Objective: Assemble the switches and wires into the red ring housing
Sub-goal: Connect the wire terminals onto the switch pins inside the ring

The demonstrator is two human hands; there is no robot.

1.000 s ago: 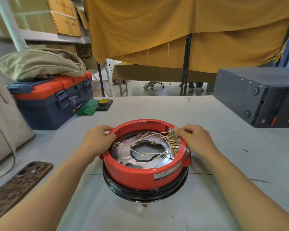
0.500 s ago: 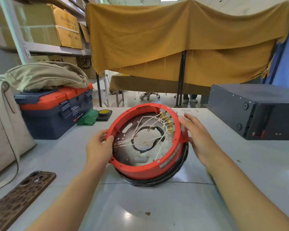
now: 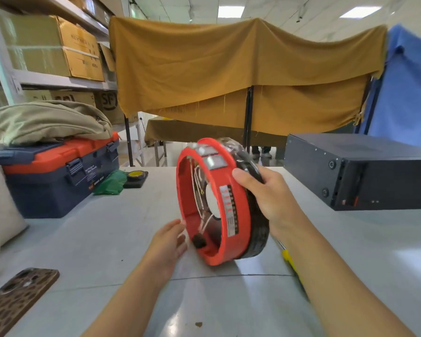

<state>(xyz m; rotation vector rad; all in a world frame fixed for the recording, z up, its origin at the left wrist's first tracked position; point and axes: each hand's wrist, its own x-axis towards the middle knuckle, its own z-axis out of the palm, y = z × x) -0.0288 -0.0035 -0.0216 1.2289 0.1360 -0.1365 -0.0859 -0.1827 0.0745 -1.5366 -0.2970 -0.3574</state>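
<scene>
Two hands on it: right hand (image 3: 272,195) grips the red ring housing (image 3: 219,203) at 3 o'clock, stood on edge mid-table (image 3: 107,239); left hand (image 3: 167,242) flat-fingered at 7. It could roll and snag the loose wires (image 3: 199,181).

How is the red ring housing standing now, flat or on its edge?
On its edge: the red ring housing stands tipped up, opening facing left, lower rim on the grey table.

Ceiling panels (image 3: 231,11) are lighting the room brightly and evenly, throwing pale glare patches onto the glossy table (image 3: 122,229). Wide-angle distortion is bending the frame's edges, and slight motion blur is softening fine detail.
</scene>
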